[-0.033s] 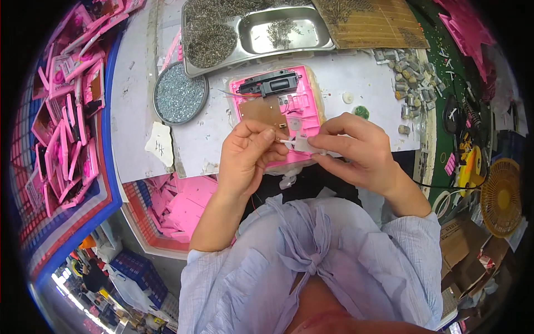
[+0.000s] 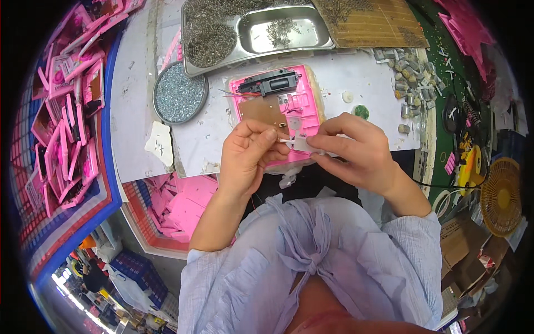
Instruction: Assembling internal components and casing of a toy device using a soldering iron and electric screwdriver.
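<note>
My left hand (image 2: 248,151) pinches a thin white stick-like piece (image 2: 285,141) between thumb and forefinger. In the fingers of my right hand (image 2: 354,149) is a small, pale, translucent plastic part (image 2: 301,145). The tip of the thin piece meets the edge of that part; whether it sits inside cannot be told. Both hands are over the near edge of a pink plastic housing (image 2: 318,111). A black module (image 2: 271,84) with thin wires and a brown circuit board (image 2: 260,109) lie in the housing. My right fingertips hide some of the plastic part.
Beyond the housing stands a steel tray (image 2: 245,55) of small metal screws, beside a cardboard sheet (image 2: 378,25). A round dish (image 2: 180,93) of silvery bits is left. Small motors (image 2: 409,83) lie right. Pink parts fill a basket (image 2: 114,183) at far left.
The plastic part in my right hand has shifted slightly and turned against the thin white piece. My left hand is almost still.
</note>
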A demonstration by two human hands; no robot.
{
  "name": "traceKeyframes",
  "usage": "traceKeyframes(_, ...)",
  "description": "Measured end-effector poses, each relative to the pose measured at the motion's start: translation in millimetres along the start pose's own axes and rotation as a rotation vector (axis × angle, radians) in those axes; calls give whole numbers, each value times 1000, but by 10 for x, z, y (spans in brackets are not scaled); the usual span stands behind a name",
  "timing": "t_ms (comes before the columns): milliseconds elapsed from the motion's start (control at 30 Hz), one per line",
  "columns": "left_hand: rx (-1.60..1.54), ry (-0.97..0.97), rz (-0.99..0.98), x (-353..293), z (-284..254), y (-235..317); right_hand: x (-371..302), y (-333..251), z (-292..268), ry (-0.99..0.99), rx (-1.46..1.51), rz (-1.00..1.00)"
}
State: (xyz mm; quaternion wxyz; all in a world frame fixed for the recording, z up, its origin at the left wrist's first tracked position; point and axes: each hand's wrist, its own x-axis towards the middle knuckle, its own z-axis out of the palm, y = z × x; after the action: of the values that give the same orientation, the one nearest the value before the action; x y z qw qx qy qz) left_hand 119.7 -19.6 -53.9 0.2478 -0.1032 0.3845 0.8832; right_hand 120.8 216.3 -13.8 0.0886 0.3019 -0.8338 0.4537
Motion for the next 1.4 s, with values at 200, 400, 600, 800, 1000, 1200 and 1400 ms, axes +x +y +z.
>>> traceKeyframes(200, 575, -39, 180, -50, 176, -92, -139, 11, 27, 29, -67, -14)
traceKeyframes(400, 1699, -262, 645, 380, 315, 179, -616, 263, -199, 193, 481, 352)
traceKeyframes(600, 2059, -455, 634, 654, 328, 77, -733, 350, -254, 358, 776, 479)
traceKeyframes(800, 1685, -267, 755, 552, 204, 145, -383, 381, -248, 78, 105, 262)
traceKeyframes(1000, 1357, -5, 702, 350, -78, 87, -25, 467, -63, -81, -235, -1)
traceKeyframes(1200, 1228, 15, 769, 402, -87, -8, 201, 423, 14, -216, -337, -184)
traceKeyframes(1400, 1225, 58, 788, 402, -114, -37, 183, 678, 110, -165, -110, -231)
